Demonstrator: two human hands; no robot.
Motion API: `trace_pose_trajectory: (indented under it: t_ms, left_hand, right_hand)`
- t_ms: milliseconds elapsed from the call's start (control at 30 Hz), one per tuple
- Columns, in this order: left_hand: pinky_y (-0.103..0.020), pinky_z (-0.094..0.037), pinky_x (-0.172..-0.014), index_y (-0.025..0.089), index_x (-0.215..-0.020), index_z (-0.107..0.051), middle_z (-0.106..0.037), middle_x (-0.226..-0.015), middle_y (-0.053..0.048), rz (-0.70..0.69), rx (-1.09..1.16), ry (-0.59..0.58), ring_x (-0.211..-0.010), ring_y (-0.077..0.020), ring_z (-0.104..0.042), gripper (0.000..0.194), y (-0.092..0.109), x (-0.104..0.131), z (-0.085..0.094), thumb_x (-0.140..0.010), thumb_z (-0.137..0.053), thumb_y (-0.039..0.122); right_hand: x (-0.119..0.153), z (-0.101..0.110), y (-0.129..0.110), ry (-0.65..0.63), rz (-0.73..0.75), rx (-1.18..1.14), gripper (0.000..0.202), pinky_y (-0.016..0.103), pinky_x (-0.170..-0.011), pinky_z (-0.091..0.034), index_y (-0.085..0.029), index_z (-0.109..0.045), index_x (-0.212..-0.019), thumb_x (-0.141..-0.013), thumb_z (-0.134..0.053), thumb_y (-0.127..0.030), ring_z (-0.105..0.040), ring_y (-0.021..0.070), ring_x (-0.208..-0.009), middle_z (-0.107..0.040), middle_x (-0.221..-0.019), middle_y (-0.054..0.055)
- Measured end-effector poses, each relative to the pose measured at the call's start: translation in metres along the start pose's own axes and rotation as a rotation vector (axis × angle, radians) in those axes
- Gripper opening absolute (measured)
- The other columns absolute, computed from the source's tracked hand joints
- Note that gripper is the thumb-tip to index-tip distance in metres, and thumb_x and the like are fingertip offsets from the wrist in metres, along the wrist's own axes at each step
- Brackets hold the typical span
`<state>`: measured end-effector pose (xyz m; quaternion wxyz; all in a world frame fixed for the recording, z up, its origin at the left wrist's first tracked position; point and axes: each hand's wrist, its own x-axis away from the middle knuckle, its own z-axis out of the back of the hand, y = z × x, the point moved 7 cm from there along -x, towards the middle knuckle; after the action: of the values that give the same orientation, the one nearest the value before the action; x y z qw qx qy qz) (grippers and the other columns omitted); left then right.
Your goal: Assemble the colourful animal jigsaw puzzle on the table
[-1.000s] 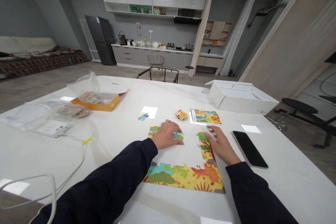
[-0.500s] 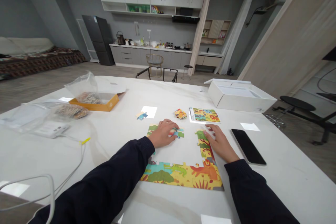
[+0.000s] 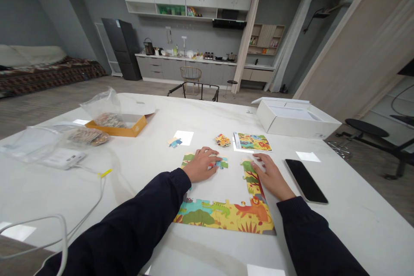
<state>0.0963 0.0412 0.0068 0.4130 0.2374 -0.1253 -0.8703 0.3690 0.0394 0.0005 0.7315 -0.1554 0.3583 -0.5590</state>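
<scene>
Two hands rest over a partly joined animal jigsaw puzzle (image 3: 223, 220) on the white tabletop (image 3: 139, 168).
The left hand (image 3: 202, 166) covers the puzzle's upper left, its bent fingers on a blue-and-green piece (image 3: 224, 164) along the top edge; whether this grip pinches the piece or only presses it, I cannot tell. The right hand (image 3: 271, 177) has a loose, wide grip, thumb and fingers apart beside the top of the right-hand column. Joined pieces form the bottom row, with a lion and a crocodile, and bare tabletop shows inside the border. Beyond lie blue loose pieces (image 3: 175, 142), an orange-yellow pile of pieces (image 3: 223, 140) and a picture card (image 3: 254, 142); a smartphone (image 3: 306, 181) lies to the right.
</scene>
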Motion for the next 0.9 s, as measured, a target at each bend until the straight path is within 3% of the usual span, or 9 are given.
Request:
trace_pose_trajectory:
  t_ms: [433, 733, 900]
  left_hand:
    - [-0.046, -0.042, -0.106, 0.026, -0.121, -0.063, -0.067, -0.122, -0.007, -0.028, 0.092, 0.088, -0.125, -0.0287, -0.053, 0.036, 0.005, 0.001, 0.008, -0.085, -0.064, 0.022]
    - [-0.044, -0.043, -0.114, 0.03, -0.134, -0.056, -0.061, -0.133, -0.007, -0.188, 0.24, -0.068, -0.138, -0.0251, -0.046, 0.06, 0.028, 0.004, 0.01, -0.08, -0.057, 0.003]
    - [-0.049, -0.042, -0.115, 0.029, -0.133, -0.056, -0.061, -0.134, -0.008, -0.208, 0.259, -0.062, -0.136, -0.0285, -0.045, 0.058, 0.031, 0.005, 0.014, -0.079, -0.066, 0.01]
  right_hand:
    - [0.0, 0.001, -0.002, -0.01, -0.003, 0.003, 0.042, 0.052, -0.1, -0.054, -0.026, -0.06, -0.123, -0.097, -0.052, -0.057, -0.062, 0.0313, -0.115, -0.061, -0.131, 0.013]
    - [0.0, 0.001, -0.003, -0.007, 0.008, 0.006, 0.042, 0.052, -0.102, -0.053, -0.025, -0.06, -0.123, -0.097, -0.051, -0.057, -0.063, 0.0316, -0.116, -0.061, -0.131, 0.013]
    - [0.0, 0.001, -0.003, -0.009, 0.008, 0.008, 0.041, 0.051, -0.101, -0.053, -0.024, -0.06, -0.122, -0.097, -0.052, -0.055, -0.063, 0.0313, -0.116, -0.061, -0.131, 0.013]
